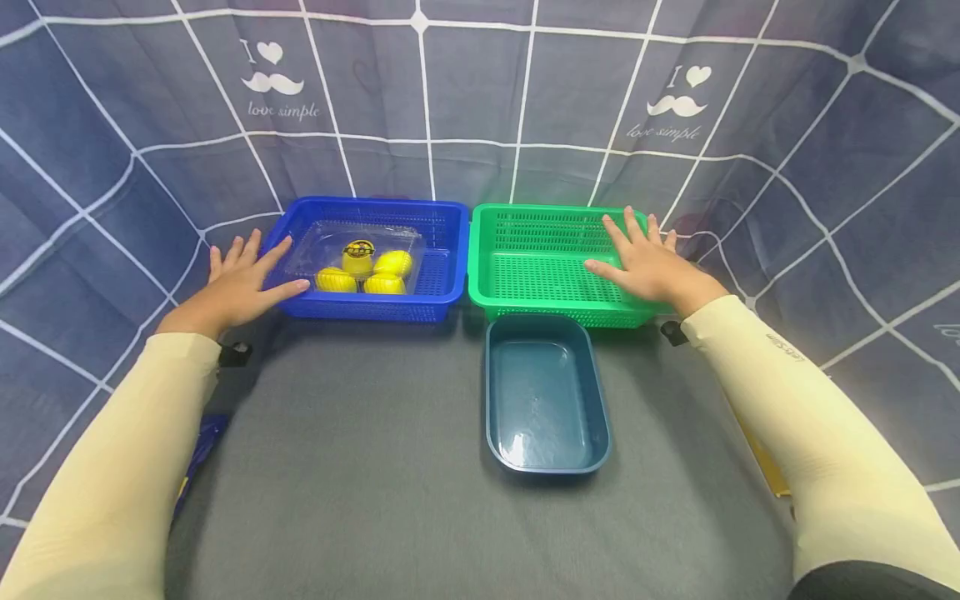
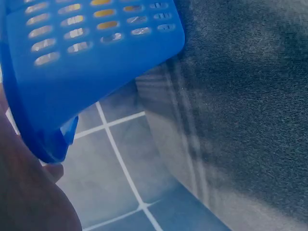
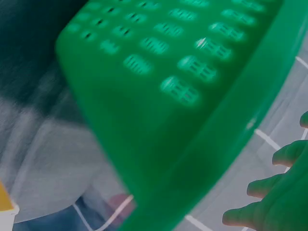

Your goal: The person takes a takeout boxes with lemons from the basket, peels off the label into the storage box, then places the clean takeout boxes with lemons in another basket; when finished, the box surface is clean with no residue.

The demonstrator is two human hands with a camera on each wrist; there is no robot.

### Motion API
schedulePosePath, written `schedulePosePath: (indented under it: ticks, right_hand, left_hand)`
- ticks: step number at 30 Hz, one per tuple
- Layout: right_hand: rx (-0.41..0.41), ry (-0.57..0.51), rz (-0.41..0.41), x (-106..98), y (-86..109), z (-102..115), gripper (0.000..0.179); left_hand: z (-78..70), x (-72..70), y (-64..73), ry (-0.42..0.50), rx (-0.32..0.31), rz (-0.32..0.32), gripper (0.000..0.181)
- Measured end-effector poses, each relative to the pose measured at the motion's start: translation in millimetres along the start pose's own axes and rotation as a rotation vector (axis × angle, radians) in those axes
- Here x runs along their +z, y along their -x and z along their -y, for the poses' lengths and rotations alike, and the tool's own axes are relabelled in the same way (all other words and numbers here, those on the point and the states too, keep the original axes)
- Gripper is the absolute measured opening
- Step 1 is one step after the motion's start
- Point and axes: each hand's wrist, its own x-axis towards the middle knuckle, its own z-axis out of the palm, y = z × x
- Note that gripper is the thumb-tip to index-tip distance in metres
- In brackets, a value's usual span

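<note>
My left hand (image 1: 236,287) is spread at the left rim of a blue plastic basket (image 1: 450,287), fingers straight and thumb reaching over the near-left corner. Inside that basket lies a clear plastic clamshell box (image 1: 315,242) holding several yellow ridged items (image 1: 393,264) and a round dark-and-yellow label (image 1: 358,250). Over the right end of a green plastic basket (image 1: 555,275), my right hand (image 1: 648,262) is spread with straight fingers. The right wrist view shows its fingertips (image 3: 284,154) beyond the green rim (image 3: 250,125). Neither hand grips anything.
A dark teal rectangular tub (image 1: 547,400) stands in front of the green basket on the grey cloth (image 1: 360,467). Dark blue packaging (image 1: 202,450) lies beside the left forearm, and a yellow-orange object (image 1: 765,458) shows beside the right sleeve. Grid-patterned fabric (image 1: 480,92) walls the back and sides.
</note>
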Motion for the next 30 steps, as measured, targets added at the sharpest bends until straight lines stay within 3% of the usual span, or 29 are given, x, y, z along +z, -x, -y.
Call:
schedulePosePath:
  ticks: [8, 17, 23, 30]
  right_hand:
    - [-0.036, -0.003, 0.0, -3.2, -13.2, 21.5, 0.099]
    - [-0.072, -0.024, 0.022, -5.5, -27.4, 43.6, 0.1]
    - [-0.101, -0.024, 0.034, -10.8, -37.2, 61.1, 0.1]
    - [-0.157, -0.032, 0.046, -14.0, -48.3, 88.8, 0.1]
  left_hand:
    - [6.0, -0.1, 15.3, 0.119, -0.069, -0.068, 0.1]
    - [3.5, 10.2, 23.1, 0.268, -0.151, -0.114, 0.107]
    - [-0.1, 24.5, 24.9, 0.485, -0.208, -0.171, 0.108]
    - [-8.7, 46.4, 19.2, 0.797, -0.337, -0.329, 0.095]
